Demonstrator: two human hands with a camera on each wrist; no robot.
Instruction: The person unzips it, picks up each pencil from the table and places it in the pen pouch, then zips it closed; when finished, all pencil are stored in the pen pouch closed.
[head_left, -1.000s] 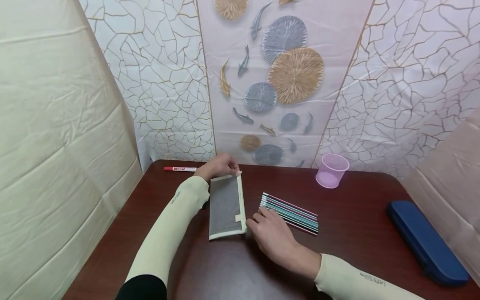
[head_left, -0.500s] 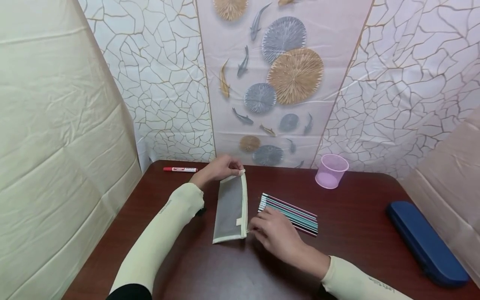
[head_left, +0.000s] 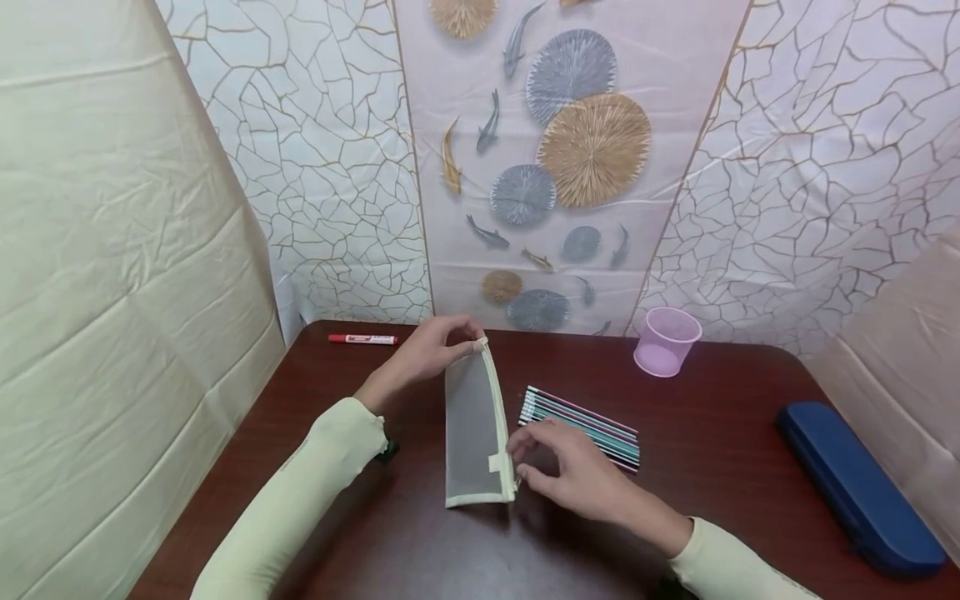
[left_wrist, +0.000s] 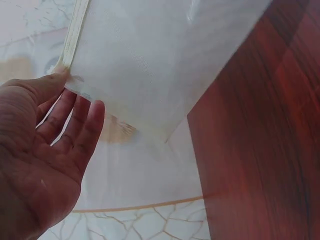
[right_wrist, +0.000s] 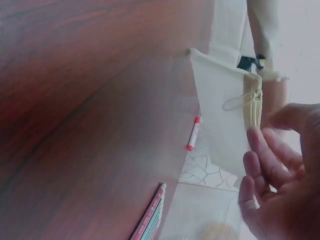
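Pinching with thumb and finger, the left hand (head_left: 438,346) secured the far corner of the rectangular, translucent mesh pouch with pale-yellow trim (head_left: 472,425), presumably to tension its zipper edge. The right hand (head_left: 573,475) grasped nothing visibly: its fingers were loosely bent, thumb apart, index fingertip against the pale-yellow fabric zipper band (right_wrist: 254,112), apparently for steadying. The pouch stood between both hands, above the glossy reddish-brown table (head_left: 420,550). Slim striped pencils (head_left: 600,432) lay parallel just beyond the right hand, apparently for orderly access; farther out stood the pink translucent cup (head_left: 666,343).
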